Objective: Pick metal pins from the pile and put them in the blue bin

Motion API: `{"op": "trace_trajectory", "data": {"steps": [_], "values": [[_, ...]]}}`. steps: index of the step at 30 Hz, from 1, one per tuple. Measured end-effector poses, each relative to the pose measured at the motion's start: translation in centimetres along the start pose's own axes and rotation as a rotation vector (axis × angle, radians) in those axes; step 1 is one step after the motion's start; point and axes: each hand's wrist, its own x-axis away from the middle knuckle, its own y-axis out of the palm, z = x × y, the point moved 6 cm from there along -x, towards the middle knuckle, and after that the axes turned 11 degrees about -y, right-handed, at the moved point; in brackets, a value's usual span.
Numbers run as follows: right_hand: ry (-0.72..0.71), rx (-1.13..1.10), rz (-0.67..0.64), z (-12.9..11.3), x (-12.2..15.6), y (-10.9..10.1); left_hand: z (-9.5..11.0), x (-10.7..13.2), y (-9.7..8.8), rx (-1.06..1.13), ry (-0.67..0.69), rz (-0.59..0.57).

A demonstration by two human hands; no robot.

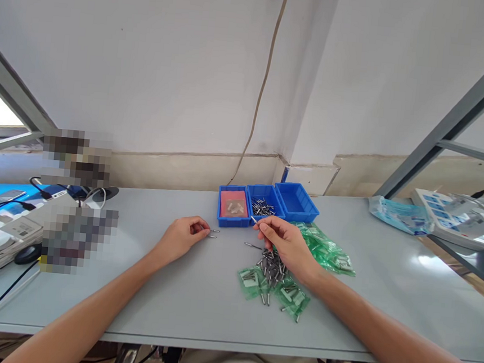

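My left hand [182, 237] rests on the grey table [181, 289] with its fingers curled, and two small metal pins [213, 233] stick out at its fingertips. My right hand [284, 243] pinches one thin metal pin [254, 220] just in front of the middle blue tray [264, 205], which holds several pins. Under my right hand lies a loose pile of metal pins [272, 266] among small green plastic bags [287, 290]. The left blue tray [233, 206] holds a pink pad with a few small parts. The right blue tray [297, 201] looks empty.
More green bags [325, 248] lie right of my right hand. A pale blue packet [395, 213] and a white power strip [446, 216] sit at the far right. Cables, a white device [13, 229] and blurred items crowd the left. A cord [260, 93] hangs down the wall.
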Motion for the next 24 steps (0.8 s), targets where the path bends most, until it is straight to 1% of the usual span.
{"op": "trace_trajectory", "data": {"steps": [2, 5, 12, 19, 24], "values": [[0.001, -0.002, -0.005, 0.04, 0.01, 0.00, -0.18, -0.09, 0.05, 0.024, -0.027, -0.021], [0.002, -0.005, -0.012, -0.07, 0.02, 0.04, -0.41, -0.16, 0.01, 0.029, -0.053, -0.021], [0.011, 0.016, -0.018, -0.49, 0.06, 0.17, -0.64, -0.33, 0.28, 0.076, -0.033, -0.047], [-0.027, -0.002, 0.013, -0.24, 0.11, -0.04, -0.43, -0.25, -0.02, 0.018, -0.038, 0.010], [-0.023, -0.005, 0.016, -0.33, 0.07, -0.09, -0.05, 0.07, -0.28, -0.033, -0.021, 0.072]]}}
